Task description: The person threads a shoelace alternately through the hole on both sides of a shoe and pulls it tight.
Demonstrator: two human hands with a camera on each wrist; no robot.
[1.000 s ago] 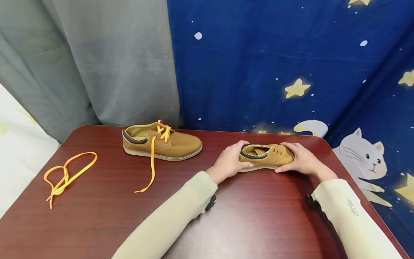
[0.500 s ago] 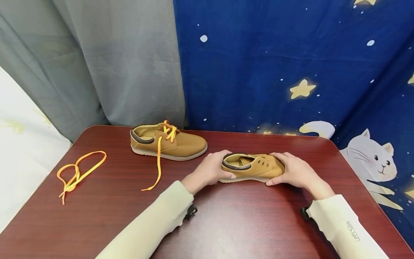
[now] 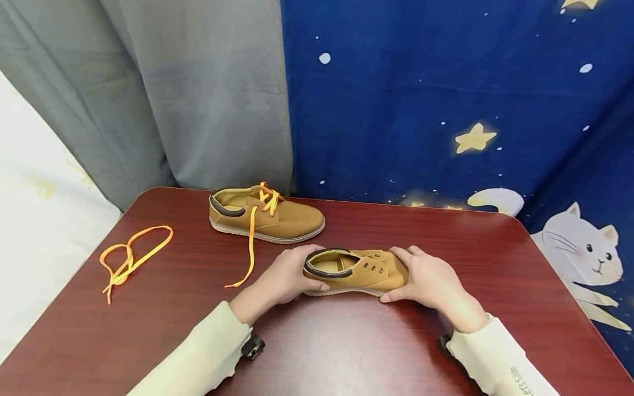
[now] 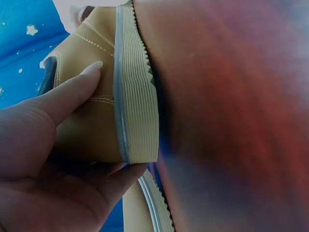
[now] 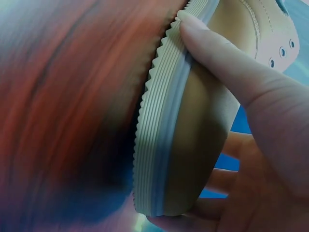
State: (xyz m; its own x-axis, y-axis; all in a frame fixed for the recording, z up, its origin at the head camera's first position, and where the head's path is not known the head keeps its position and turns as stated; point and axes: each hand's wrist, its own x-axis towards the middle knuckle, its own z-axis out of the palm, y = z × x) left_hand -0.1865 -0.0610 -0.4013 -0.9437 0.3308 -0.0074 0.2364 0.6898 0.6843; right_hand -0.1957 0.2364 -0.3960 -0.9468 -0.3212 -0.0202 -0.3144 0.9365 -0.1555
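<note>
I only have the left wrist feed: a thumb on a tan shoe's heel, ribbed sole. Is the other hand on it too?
Observer: Yes. The right hand grips the toe of the unlaced shoe; the left hand grips its heel.
Operator: Any laces in it?
Observer: None; its eyelets are bare. A loose orange lace lies at the table's left edge.
Operator: Second shoe?
Observer: The laced shoe stands behind, untouched, one orange lace end trailing forward.

Tan laceless shoe [image 3: 358, 271] with dark heel collar, upright on the table, seemingly sole-down, toe rightward.
</note>
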